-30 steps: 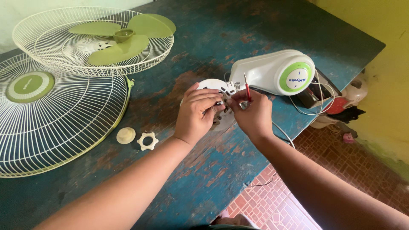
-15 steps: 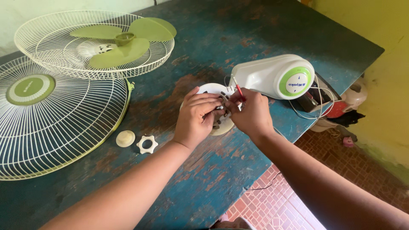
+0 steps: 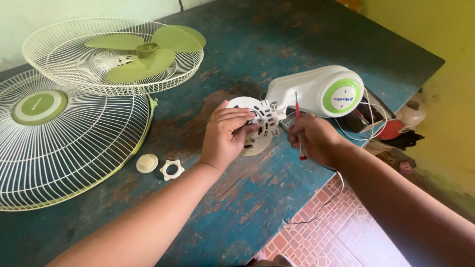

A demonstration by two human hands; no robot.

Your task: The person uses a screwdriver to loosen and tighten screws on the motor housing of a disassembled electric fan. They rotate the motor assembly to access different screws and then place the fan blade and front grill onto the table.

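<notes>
A white fan motor housing (image 3: 316,91) with a green round cap lies on its side on the worn blue table (image 3: 237,198). Its round white front plate (image 3: 262,116) faces me. My left hand (image 3: 225,136) rests on that plate, fingers pinched at its centre. My right hand (image 3: 314,138) grips a thin red-handled screwdriver (image 3: 298,111), held nearly upright just right of the plate, the shaft running through my fist.
A front grille with a green hub (image 3: 64,138) and a rear grille holding green blades (image 3: 118,54) lie at the left. A cream cap (image 3: 147,163) and a white nut ring (image 3: 171,169) sit near the grille. Wires (image 3: 368,116) trail off the table's right edge.
My right hand has pulled back from the plate to the right and turned the screwdriver upright. The left hand stays on the plate.
</notes>
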